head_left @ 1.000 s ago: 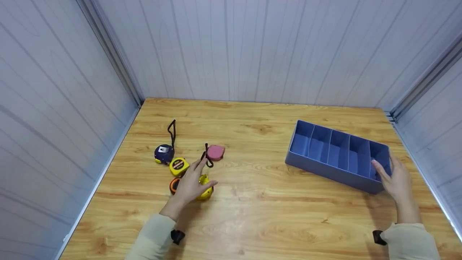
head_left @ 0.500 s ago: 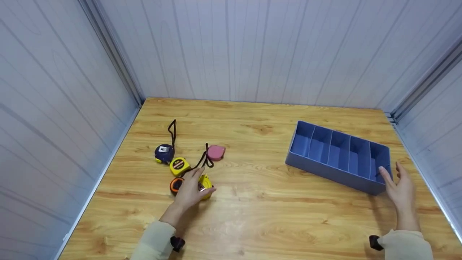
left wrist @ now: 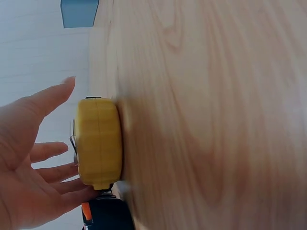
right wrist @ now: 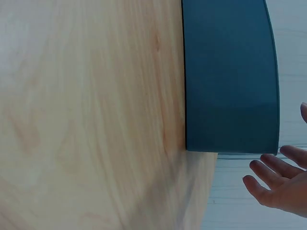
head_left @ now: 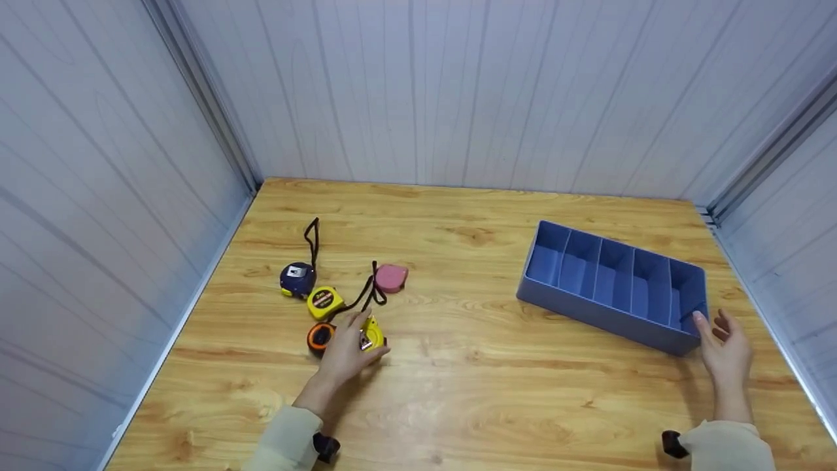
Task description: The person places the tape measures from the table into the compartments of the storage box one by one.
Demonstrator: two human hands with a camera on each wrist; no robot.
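My left hand [head_left: 344, 351] hovers around a yellow tape measure [head_left: 375, 333], thumb and fingers spread; in the left wrist view the tape measure [left wrist: 99, 143] stands on the table with the thumb apart from it. Beside that hand lies a black and orange tape measure [head_left: 319, 336], partly covered. Farther back are a smaller yellow tape measure [head_left: 324, 301], a navy one [head_left: 297, 279] and a pink one [head_left: 391, 279]. My right hand [head_left: 726, 353], fingers loosely bent, is at the near right corner of a blue divided box [head_left: 608, 315]; whether it touches the box is unclear.
The box has several compartments in a row, with nothing seen in them. Black cords trail from the navy and pink tape measures. Pale panel walls [head_left: 444, 91] enclose the wooden table [head_left: 484, 399] at the back and both sides.
My right hand has drawn back from inside the box's right end to outside its corner. The left hand has drawn slightly nearer, its fingers lower around the yellow tape measure.
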